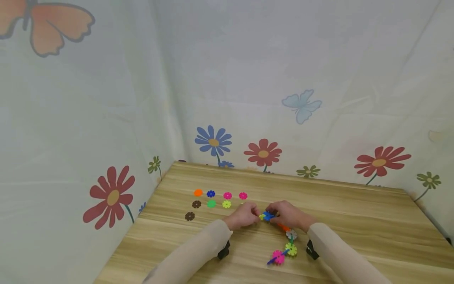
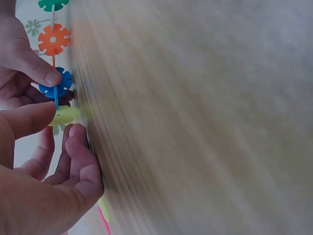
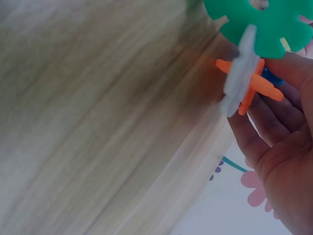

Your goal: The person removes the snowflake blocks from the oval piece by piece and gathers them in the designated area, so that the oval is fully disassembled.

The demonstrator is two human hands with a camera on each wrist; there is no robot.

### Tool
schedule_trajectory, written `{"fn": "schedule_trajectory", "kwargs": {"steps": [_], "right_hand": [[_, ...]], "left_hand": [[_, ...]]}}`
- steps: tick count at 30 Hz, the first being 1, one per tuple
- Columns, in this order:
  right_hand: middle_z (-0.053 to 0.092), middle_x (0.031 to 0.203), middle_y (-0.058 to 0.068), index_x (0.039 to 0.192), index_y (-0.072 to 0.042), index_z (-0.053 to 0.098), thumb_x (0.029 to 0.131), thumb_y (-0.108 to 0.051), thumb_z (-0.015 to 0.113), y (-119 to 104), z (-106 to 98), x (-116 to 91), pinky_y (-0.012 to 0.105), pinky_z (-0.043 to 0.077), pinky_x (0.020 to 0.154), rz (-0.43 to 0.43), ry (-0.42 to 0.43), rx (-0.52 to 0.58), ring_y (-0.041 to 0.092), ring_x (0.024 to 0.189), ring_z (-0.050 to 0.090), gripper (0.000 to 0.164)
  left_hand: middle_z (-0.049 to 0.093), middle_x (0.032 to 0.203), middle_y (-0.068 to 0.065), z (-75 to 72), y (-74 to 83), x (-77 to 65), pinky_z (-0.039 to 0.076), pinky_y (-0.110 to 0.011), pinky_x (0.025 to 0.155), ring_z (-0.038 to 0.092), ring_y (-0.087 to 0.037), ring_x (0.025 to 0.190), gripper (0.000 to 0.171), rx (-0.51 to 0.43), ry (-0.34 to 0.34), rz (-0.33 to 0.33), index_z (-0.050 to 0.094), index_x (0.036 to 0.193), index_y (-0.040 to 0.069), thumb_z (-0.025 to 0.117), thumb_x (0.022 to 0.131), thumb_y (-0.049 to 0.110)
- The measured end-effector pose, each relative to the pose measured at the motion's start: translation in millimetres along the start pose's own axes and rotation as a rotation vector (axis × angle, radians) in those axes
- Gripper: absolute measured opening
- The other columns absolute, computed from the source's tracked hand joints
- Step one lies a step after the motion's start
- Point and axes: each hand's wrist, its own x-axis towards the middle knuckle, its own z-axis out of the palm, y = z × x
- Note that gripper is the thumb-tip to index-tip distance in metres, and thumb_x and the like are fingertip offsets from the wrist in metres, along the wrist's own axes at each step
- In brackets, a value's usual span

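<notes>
In the head view I see the disc chain (image 1: 291, 249) curving toward the desk's (image 1: 354, 213) near edge. From the left wrist, the left hand (image 2: 46, 193) pinches a yellow disc (image 2: 65, 116); from the right wrist, the right hand (image 3: 286, 142) grips a blue disc (image 3: 272, 77).

Flowered curtains (image 1: 241, 71) (butterflies (image 1: 302, 105) too) suggest a screened-off booth (image 1: 168, 86).

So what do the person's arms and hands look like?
The left sleeve and right sleeve are long and cream-coloured. A small black thing shows by each cuff; I can't tell what. The left hand and right hand wear no gloves.
</notes>
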Motion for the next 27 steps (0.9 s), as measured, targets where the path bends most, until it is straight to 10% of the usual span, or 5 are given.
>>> {"fn": "schedule_trajectory", "kwargs": {"steps": [27], "right_hand": [[0.065, 0.096, -0.003, 0.106, -0.006, 0.066, 0.085, -0.013, 0.071, -1.0, 1.6, -1.2, 0.032, 0.05, 0.079, -0.004, 0.0, 0.015, 0.012, 0.085, 0.059, 0.022]], "left_hand": [[0.056, 0.065, 0.003, 14.5, 3.6, 10.8, 0.044, -0.02, 0.052, 0.05, -0.006, 0.057, 0.018, 0.113, 0.12, 0.118, 0.063, 0.073, 0.005, 0.078, 0.072, -0.004]]}}
